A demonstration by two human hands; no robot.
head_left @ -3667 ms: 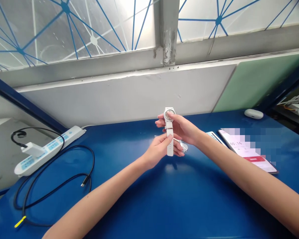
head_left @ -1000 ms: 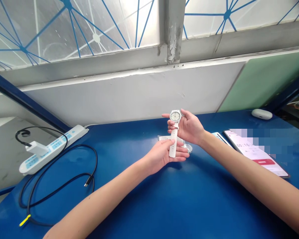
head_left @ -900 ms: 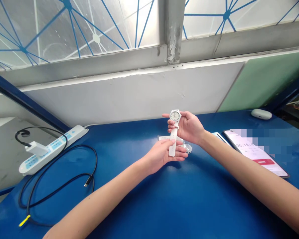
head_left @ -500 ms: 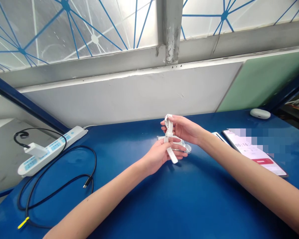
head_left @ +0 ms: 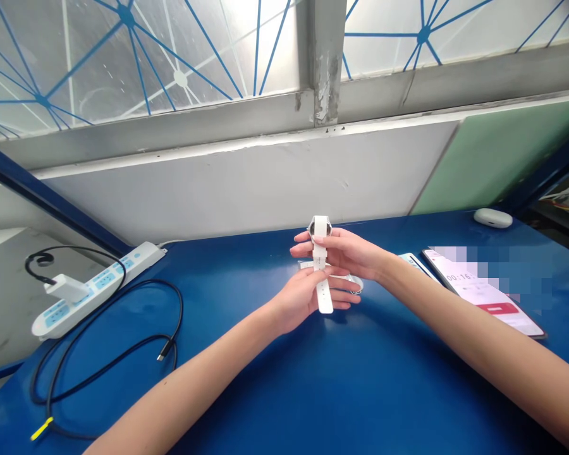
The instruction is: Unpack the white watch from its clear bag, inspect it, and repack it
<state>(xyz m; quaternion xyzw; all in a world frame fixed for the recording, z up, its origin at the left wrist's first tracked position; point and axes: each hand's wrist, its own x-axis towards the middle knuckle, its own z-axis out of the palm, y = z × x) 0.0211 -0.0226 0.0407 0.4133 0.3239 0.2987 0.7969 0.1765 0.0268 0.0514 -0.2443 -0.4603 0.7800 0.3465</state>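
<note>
Between my two hands a white wristwatch is held up above the blue table, its round case at the top and its strap hanging down. My left hand pinches the lower strap with the thumb across it, the other fingers stretched out behind. Around the upper strap, just under the case, my right hand is closed with its thumb in front. Behind my left fingers lies a clear, shiny thing, mostly covered, whose kind I cannot make out.
On the left a white power strip carries a plugged-in charger with a looped black cable. To the right lie a phone showing a timer, a pale card-like thing and a white case. A wall rises behind the table.
The watch has turned, so its strap now faces me more squarely and hangs straighter. My right fingers have shifted slightly left and down along it; my left hand stays on the lower strap.
</note>
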